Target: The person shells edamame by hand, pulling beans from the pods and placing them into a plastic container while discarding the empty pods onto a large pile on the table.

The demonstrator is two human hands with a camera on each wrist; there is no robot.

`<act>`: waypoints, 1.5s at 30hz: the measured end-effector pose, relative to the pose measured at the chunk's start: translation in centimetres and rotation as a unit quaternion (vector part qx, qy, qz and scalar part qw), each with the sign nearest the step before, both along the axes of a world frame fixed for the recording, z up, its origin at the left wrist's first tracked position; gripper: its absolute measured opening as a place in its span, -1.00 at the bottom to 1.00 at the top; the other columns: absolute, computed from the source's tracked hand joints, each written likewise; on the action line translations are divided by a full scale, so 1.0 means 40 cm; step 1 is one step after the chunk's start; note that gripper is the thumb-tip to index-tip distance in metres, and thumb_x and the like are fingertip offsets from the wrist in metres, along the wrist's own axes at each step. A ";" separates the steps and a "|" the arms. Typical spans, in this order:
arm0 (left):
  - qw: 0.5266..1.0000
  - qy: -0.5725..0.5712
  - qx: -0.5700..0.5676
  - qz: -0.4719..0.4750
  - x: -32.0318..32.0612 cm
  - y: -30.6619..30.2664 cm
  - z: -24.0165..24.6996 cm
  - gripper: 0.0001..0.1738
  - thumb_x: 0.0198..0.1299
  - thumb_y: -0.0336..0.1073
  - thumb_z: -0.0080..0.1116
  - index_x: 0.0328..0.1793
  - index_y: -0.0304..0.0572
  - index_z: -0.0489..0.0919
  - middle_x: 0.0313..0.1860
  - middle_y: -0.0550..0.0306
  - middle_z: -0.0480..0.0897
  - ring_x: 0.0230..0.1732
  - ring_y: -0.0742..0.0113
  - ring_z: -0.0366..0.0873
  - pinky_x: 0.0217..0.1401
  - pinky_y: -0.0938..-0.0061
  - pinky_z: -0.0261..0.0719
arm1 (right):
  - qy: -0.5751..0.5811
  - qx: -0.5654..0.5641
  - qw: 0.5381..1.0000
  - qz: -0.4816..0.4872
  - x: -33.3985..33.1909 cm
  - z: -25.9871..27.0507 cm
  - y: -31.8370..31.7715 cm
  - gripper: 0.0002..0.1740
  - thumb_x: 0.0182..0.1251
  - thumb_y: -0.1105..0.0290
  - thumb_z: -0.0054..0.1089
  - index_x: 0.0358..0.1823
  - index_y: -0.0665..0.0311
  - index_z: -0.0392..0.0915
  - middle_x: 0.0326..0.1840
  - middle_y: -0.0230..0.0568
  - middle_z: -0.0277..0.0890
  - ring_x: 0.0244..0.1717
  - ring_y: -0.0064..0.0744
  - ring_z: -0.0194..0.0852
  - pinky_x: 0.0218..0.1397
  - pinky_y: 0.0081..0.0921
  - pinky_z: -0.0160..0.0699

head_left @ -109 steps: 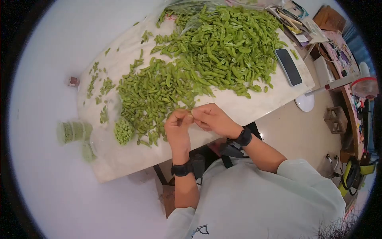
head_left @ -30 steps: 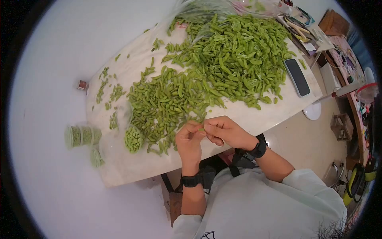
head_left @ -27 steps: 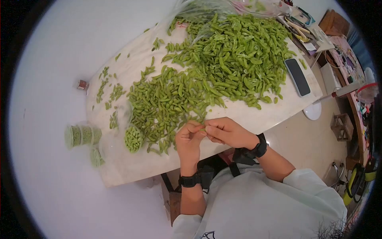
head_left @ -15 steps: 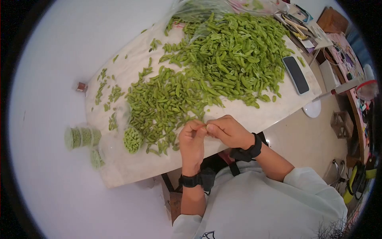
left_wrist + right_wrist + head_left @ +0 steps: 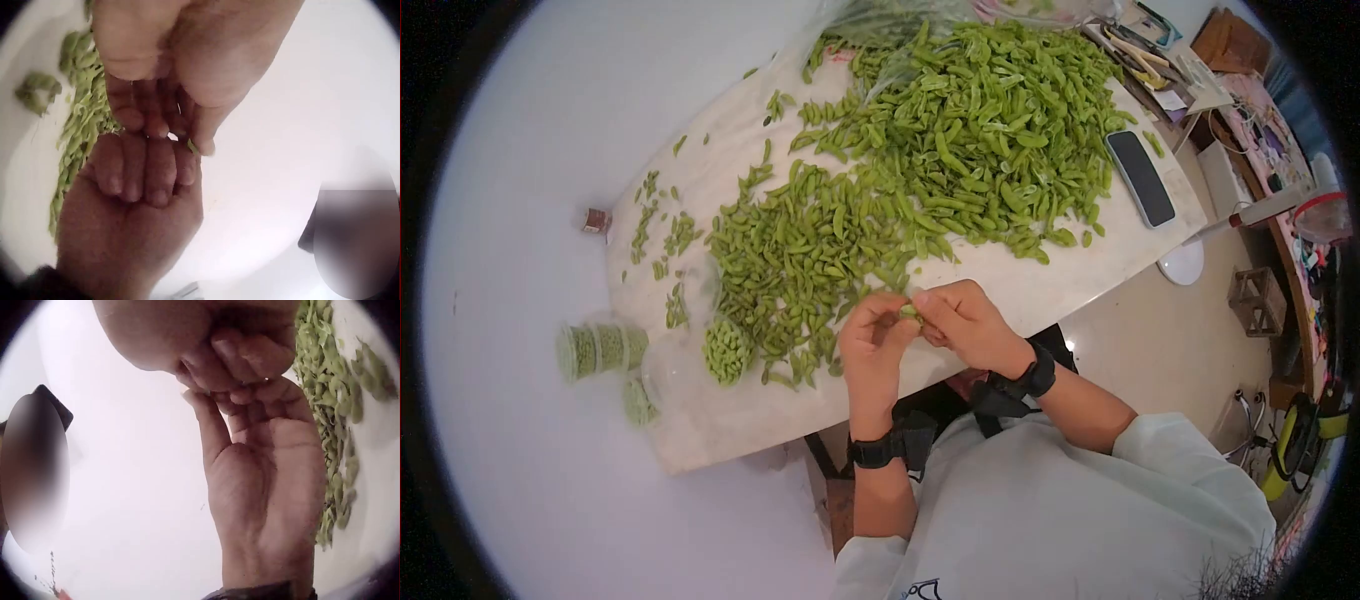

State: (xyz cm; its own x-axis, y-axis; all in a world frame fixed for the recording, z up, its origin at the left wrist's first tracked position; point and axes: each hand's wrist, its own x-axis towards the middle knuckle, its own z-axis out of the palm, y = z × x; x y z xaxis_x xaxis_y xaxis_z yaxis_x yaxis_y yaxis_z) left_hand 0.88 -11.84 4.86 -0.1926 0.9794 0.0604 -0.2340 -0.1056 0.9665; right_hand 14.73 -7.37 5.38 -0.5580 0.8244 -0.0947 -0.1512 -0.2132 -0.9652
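Observation:
In the head view the left hand [image 5: 872,350] and right hand [image 5: 972,328] meet over the table's near edge. Between their fingertips is a green pod [image 5: 910,313], pinched from both sides. Only a sliver of the pod [image 5: 193,147] shows in the left wrist view, by the left thumb tip; the right hand [image 5: 134,206] has its other fingers curled. From the right wrist, the left hand [image 5: 262,469] shows palm and extended thumb. Just beyond the hands lies a spread of pods [image 5: 800,235], joining a larger, higher pile [image 5: 1000,130]. A clear container of shelled beans [image 5: 727,352] stands left of the hands.
Bean-filled containers [image 5: 605,348] are at the table's far left, near a small brown-red jar [image 5: 596,221]. A phone [image 5: 1140,178] lies on the right side. Clear plastic bags [image 5: 890,25] are behind the pile, with tools and papers [image 5: 1155,75] at the back right.
A pale green pod now shows between the fingertips, where it was mostly hidden half a second ago. Both hands stay together; the whole head view has shifted slightly.

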 end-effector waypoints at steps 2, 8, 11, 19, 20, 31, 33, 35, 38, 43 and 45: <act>0.999 0.033 -0.008 -0.001 -0.005 -0.005 0.016 -0.80 0.08 -0.50 0.26 -0.16 -0.29 0.52 -0.17 0.20 0.54 -0.21 0.50 0.47 -0.11 0.61 0.44 | -0.033 0.041 0.998 -0.026 -0.003 0.007 0.003 -0.44 0.45 0.12 -0.15 -0.66 0.38 0.32 -0.77 -0.36 0.17 -0.67 -0.58 0.02 -0.58 -0.51 0.12; 0.992 0.121 -0.018 0.021 0.007 -0.005 0.056 -0.81 0.02 -0.58 0.27 -0.20 -0.36 0.56 -0.21 0.12 0.59 -0.23 0.44 0.52 -0.16 0.61 0.49 | -0.056 0.101 0.992 -0.049 0.006 0.003 0.015 -0.49 0.42 0.16 -0.13 -0.63 0.41 0.34 -0.78 -0.30 0.18 -0.68 -0.51 0.03 -0.58 -0.45 0.14; 0.977 0.214 0.012 0.007 -0.007 -0.001 0.058 -0.85 0.05 -0.57 0.25 -0.23 -0.38 0.56 -0.24 0.11 0.59 -0.26 0.45 0.52 -0.19 0.62 0.49 | -0.055 0.119 0.991 -0.014 0.015 0.012 0.021 -0.54 0.41 0.20 -0.12 -0.60 0.40 0.34 -0.76 -0.32 0.14 -0.66 -0.55 0.00 -0.58 -0.47 0.13; 0.986 0.163 -0.019 0.023 -0.026 0.000 0.047 -0.89 0.15 -0.52 0.15 -0.18 -0.33 0.57 -0.28 0.17 0.59 -0.30 0.48 0.51 -0.21 0.62 0.48 | -0.056 0.135 0.988 0.042 0.018 0.010 0.022 -0.55 0.43 0.27 -0.10 -0.64 0.36 0.34 -0.74 -0.42 0.25 -0.65 -0.65 0.08 -0.57 -0.59 0.16; 0.986 0.160 -0.019 0.052 -0.027 0.001 0.043 -0.89 0.17 -0.51 0.13 -0.17 -0.33 0.56 -0.29 0.18 0.58 -0.31 0.48 0.51 -0.21 0.63 0.47 | -0.080 0.157 0.984 0.039 0.015 0.013 0.022 -0.55 0.43 0.27 -0.10 -0.64 0.37 0.35 -0.74 -0.41 0.26 -0.66 -0.65 0.11 -0.57 -0.58 0.17; 0.873 0.348 -0.080 0.332 -0.325 -0.104 0.078 -0.89 0.16 -0.45 0.15 -0.19 -0.28 0.53 -0.33 0.19 0.58 -0.37 0.45 0.46 -0.20 0.57 0.44 | -0.015 -0.014 0.988 -0.155 0.103 0.059 0.199 -0.73 0.40 0.33 -0.19 -0.14 0.32 0.48 -0.59 -0.45 0.35 -0.67 -0.72 0.21 -0.63 -0.72 0.24; 0.816 0.454 -0.136 0.331 -0.378 -0.119 0.082 -0.86 0.12 -0.46 0.17 -0.18 -0.26 0.54 -0.34 0.17 0.58 -0.39 0.40 0.46 -0.16 0.51 0.44 | -0.019 -0.028 0.990 -0.136 0.095 0.058 0.205 -0.72 0.39 0.33 -0.20 -0.09 0.33 0.46 -0.58 -0.45 0.35 -0.66 -0.72 0.20 -0.64 -0.71 0.22; 0.766 0.535 -0.124 0.334 -0.408 -0.122 0.067 -0.82 0.06 -0.48 0.17 -0.17 -0.24 0.55 -0.28 0.11 0.58 -0.33 0.27 0.48 -0.07 0.39 0.41 | -0.025 -0.024 0.993 -0.117 0.077 0.026 0.195 -0.71 0.37 0.34 -0.21 -0.07 0.33 0.46 -0.57 -0.44 0.36 -0.65 -0.71 0.20 -0.65 -0.71 0.20; 0.733 0.599 -0.061 0.318 -0.421 -0.112 0.060 -0.80 0.05 -0.49 0.16 -0.16 -0.24 0.55 -0.22 0.07 0.57 -0.25 0.22 0.49 -0.05 0.37 0.41 | 0.029 -0.075 0.990 -0.118 0.060 -0.016 0.186 -0.73 0.31 0.43 -0.25 -0.13 0.31 0.45 -0.59 -0.42 0.33 -0.68 -0.66 0.15 -0.65 -0.67 0.18; 0.824 0.514 -0.033 0.235 -0.281 0.008 0.104 -0.80 0.07 -0.47 0.15 -0.13 -0.24 0.56 -0.20 0.03 0.55 -0.19 0.17 0.49 -0.08 0.39 0.45 | 0.126 -0.155 0.973 -0.115 0.033 -0.077 0.168 -0.78 0.17 0.53 -0.31 -0.32 0.30 0.41 -0.68 -0.43 0.17 -0.75 -0.64 -0.02 -0.70 -0.62 0.10; 0.832 0.519 -0.039 0.190 -0.238 0.064 0.103 -0.80 0.08 -0.44 0.16 -0.13 -0.23 0.57 -0.20 0.03 0.56 -0.19 0.15 0.51 -0.09 0.38 0.47 | 0.128 -0.149 0.976 -0.096 0.025 -0.085 0.159 -0.80 0.13 0.56 -0.30 -0.36 0.28 0.38 -0.70 -0.45 0.10 -0.74 -0.66 -0.06 -0.70 -0.62 0.06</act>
State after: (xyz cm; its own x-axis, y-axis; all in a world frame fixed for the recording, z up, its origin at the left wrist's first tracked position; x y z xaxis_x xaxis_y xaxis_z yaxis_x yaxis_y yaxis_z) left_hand -8.65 -9.28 8.98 -0.3733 0.8685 0.3262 0.7676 0.0917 0.6343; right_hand 15.74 -1.00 1.97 -0.4333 0.8730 -0.2240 -0.4443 -0.4231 -0.7897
